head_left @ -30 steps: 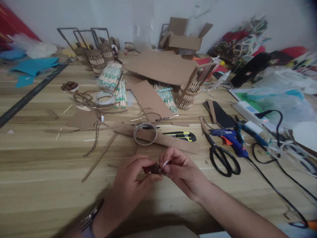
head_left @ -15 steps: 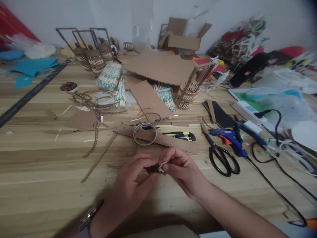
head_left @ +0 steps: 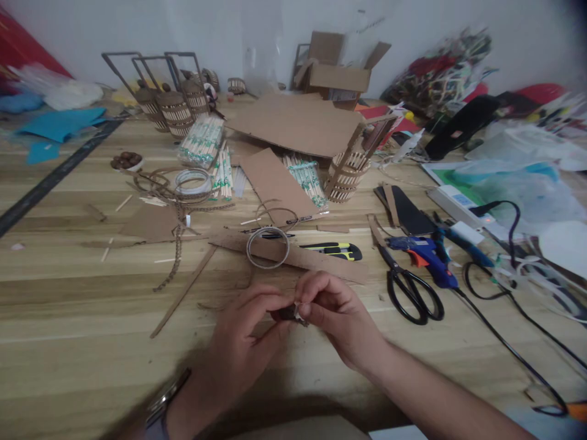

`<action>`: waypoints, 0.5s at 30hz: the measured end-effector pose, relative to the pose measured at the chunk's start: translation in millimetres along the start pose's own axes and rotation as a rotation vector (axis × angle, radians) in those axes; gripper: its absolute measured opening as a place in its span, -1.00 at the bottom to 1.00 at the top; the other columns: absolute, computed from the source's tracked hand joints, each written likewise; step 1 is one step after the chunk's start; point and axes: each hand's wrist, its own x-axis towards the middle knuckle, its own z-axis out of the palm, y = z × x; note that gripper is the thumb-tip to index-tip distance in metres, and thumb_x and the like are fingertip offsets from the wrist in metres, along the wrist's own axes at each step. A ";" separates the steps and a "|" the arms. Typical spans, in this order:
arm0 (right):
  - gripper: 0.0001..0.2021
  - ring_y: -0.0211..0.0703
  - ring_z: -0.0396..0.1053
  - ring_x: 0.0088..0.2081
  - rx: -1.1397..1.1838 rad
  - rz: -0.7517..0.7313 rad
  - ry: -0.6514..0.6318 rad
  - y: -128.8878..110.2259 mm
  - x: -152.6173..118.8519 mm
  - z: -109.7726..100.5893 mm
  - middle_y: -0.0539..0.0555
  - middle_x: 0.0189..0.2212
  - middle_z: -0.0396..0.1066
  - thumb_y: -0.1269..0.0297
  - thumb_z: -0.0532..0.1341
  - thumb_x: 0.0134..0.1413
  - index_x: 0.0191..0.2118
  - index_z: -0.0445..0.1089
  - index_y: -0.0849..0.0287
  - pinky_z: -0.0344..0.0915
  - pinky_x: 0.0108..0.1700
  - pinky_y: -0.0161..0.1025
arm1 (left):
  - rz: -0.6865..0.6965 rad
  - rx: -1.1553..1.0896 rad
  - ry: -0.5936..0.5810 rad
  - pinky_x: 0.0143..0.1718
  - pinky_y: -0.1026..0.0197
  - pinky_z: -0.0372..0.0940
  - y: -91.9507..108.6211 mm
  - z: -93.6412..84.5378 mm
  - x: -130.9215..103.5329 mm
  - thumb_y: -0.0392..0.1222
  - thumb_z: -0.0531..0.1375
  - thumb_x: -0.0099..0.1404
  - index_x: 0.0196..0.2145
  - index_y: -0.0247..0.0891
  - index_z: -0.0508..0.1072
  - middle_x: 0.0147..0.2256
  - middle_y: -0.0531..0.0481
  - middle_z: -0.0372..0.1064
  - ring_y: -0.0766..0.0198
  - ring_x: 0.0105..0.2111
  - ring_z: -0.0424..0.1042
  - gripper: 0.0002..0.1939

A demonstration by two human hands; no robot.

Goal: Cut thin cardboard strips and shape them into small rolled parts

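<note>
Near the front of the wooden table, my left hand pinches a small dark brown piece between thumb and fingers. Its exact kind is hidden by the fingers. My right hand meets it from the right, thumb and forefinger closed on a small whitish strip at the piece's right end. Just beyond my hands stands a ring of tape on a long cardboard strip. A yellow-and-black utility knife lies past my right hand.
To the right are black-handled scissors and a blue glue gun with its cord. Small slatted buckets stand at the back left, another slatted bucket behind the knife. Cardboard sheets and bundled sticks lie at the back.
The whitish strip, which curved up loosely from the piece, now shows less and sits closer against it between my right fingertips. My hands have hardly moved.
</note>
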 end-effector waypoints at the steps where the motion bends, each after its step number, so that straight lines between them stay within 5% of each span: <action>1: -0.86 -0.27 0.30 -0.36 -0.012 -0.003 0.010 -0.2 0.8 -0.1 -0.03 -0.38 0.32 0.30 0.45 -0.06 -0.44 0.48 0.07 0.31 -0.32 -0.32 | 0.002 -0.002 -0.011 -0.23 0.27 0.38 -0.3 0.1 -0.4 -0.29 0.26 0.28 -0.21 -0.17 0.51 -0.26 0.04 0.48 0.28 -0.28 0.47 -0.88; 10: -0.87 -0.29 0.26 -0.38 -0.007 0.032 -0.035 -0.4 0.5 2.3 -0.05 -0.40 0.27 0.28 0.43 -0.01 -0.42 0.46 0.08 0.26 -0.32 -0.32 | -0.008 -0.001 -0.046 -0.21 0.32 0.35 0.9 -1.7 -4.2 -0.38 0.28 0.24 -0.21 -0.14 0.48 -0.26 0.09 0.46 0.33 -0.28 0.45 -0.81; 15: -0.83 -0.31 0.24 -0.42 0.050 0.113 -0.030 2.4 -1.7 3.0 -0.07 -0.47 0.30 0.25 0.43 -0.02 -0.41 0.43 0.10 0.21 -0.37 -0.35 | -0.076 -0.061 0.028 -0.23 0.29 0.38 -4.5 2.4 -11.4 -0.39 0.26 0.25 -0.13 -0.10 0.40 -0.27 0.11 0.44 0.32 -0.29 0.46 -0.72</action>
